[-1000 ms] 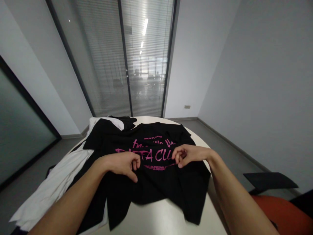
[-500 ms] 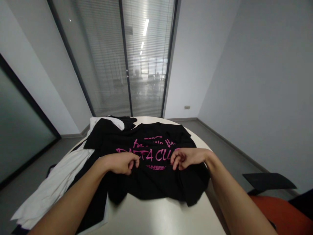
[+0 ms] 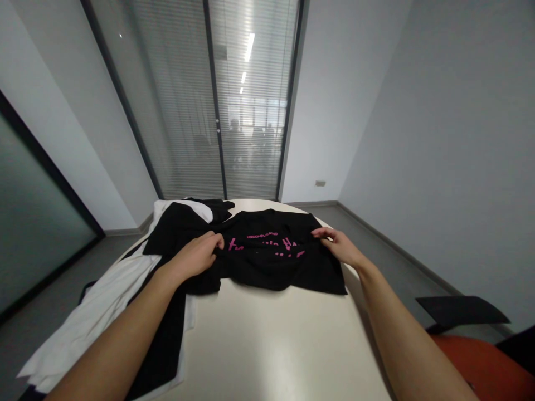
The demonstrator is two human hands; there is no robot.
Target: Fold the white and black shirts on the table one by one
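A black T-shirt with pink lettering lies across the white round table, its lower part folded up over the print so that only the upper lines of letters show. My left hand is at the shirt's left side, its fingers curled closed on the black cloth. Over the shirt's right edge, my right hand has its fingers stretched out and its thumb apart, touching the fabric or just above it.
Heaped black and white garments lie along the left side, partly hanging over the edge. The table has a rounded far edge. An orange chair with a black armrest stands at the right. Behind is a glass partition with blinds.
The shirt's near part has gone up and away from me, covering the large pink letters and baring the table in front. My hands have moved apart and farther away; the right fingers have opened.
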